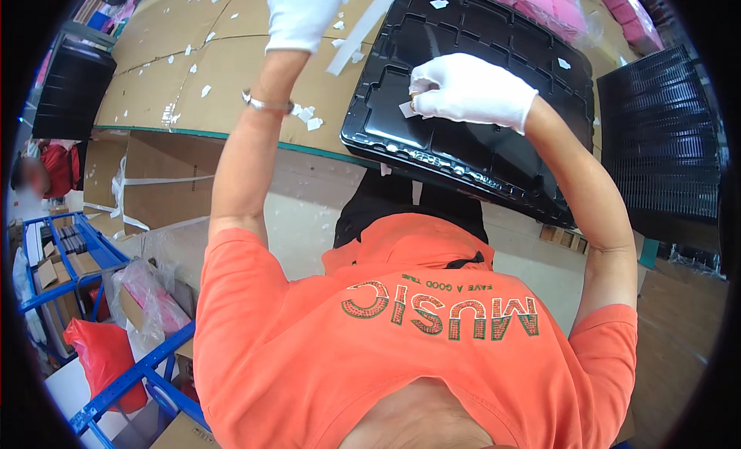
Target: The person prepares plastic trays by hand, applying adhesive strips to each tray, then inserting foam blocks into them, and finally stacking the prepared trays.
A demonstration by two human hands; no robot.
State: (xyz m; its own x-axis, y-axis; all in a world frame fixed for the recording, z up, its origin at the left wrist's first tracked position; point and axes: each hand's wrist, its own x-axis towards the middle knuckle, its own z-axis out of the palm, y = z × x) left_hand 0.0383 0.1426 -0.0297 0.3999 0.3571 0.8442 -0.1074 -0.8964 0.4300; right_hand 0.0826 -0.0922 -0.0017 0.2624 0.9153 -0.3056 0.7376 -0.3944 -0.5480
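Observation:
My right hand (475, 92), in a white glove, is over the glossy black moulded plastic tray (478, 144). Thumb and forefinger are pinched together on a small white paper piece (406, 109). My left hand (306, 15), also gloved in white, reaches over the cardboard-covered table (162, 86), left of the tray; its fingers are cut off by the upper edge. A long pale strip (363, 31) lies between that hand and the tray. Two more white scraps (439, 4) rest on the tray's far part.
Small white scraps (309, 117) are scattered over the cardboard. Stacked black trays (660, 133) stand at the right, another dark stack (73, 90) at the far left. Pink wrapped packs (532, 8) lie behind the tray. A blue metal rack (139, 372) with a red bag (104, 360) is lower left.

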